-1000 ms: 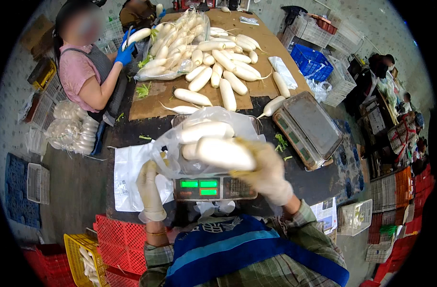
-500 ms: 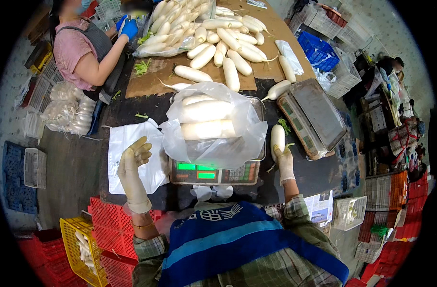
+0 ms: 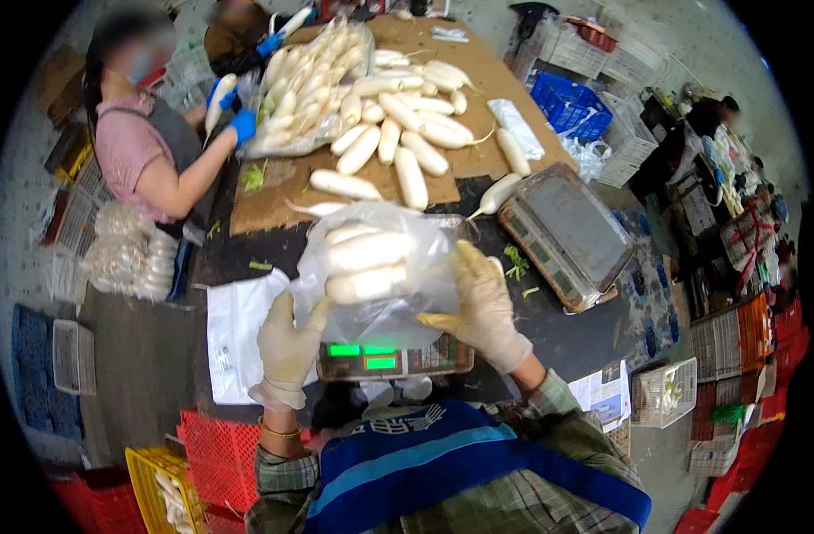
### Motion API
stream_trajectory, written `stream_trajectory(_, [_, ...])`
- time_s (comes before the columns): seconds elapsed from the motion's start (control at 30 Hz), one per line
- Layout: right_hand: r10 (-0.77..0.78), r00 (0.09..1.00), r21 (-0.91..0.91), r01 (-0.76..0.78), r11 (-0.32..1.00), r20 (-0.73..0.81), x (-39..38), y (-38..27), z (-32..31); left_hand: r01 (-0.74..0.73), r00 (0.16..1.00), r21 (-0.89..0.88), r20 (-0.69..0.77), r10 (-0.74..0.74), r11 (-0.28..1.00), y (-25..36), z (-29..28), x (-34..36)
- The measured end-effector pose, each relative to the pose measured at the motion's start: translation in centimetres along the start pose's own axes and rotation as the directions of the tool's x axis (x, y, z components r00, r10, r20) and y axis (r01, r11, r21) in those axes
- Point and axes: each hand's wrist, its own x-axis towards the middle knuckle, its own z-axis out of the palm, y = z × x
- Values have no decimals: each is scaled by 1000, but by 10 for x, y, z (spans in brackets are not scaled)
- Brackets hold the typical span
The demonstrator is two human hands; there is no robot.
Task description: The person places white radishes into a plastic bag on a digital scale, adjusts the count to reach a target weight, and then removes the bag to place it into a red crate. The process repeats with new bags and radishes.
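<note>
A clear plastic bag (image 3: 380, 325) with several white radishes (image 3: 367, 254) in it rests on a digital scale (image 3: 438, 360) with green lit displays. My left hand (image 3: 287, 351), in a pale glove, is at the bag's near left edge, thumb and fingers apart. On the other side, my gloved right hand (image 3: 487, 307) has its fingers spread along the bag's right edge; whether they touch the plastic is hard to tell. Mostly hidden behind that hand, a single radish (image 3: 496, 264) shows only its white tip. A flat white bag (image 3: 233, 343) lies left of the scale.
A pile of radishes (image 3: 398, 116) covers the cardboard (image 3: 273, 200) at the far side. A second scale (image 3: 571, 236) stands right. A co-worker with blue gloves (image 3: 243, 126) holds a radish at the far left. Red crates (image 3: 215, 458) and a yellow crate (image 3: 144, 472) are at lower left.
My right hand has left the single radish and moved left to the bag. My left hand has come right, close to the bag. The co-worker now holds up a radish.
</note>
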Motion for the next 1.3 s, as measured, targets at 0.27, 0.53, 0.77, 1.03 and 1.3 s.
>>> stream_trajectory(0.27, [213,940,932,-308,189,268,97,-2,-21,120,972,-930,181,149,346,21,-31,84])
stream_trajectory(0.53, [-94,976,923,216,319,-196,116,-35,-54,231,850,-972,218,480,33,83,-66,101])
stream_trajectory(0.77, [-389,919,810,184,557,59,99,-46,-33,524,841,-851,508,186,-44,47,-15,96])
stream_trajectory(1.03, [-227,887,884,-312,348,402,116,-29,-4,628,774,-774,611,163,-83,75,3,83])
stream_trajectory(1.3, [-320,833,812,-236,533,452,125,-33,-21,516,587,-780,622,517,353,63,-22,82])
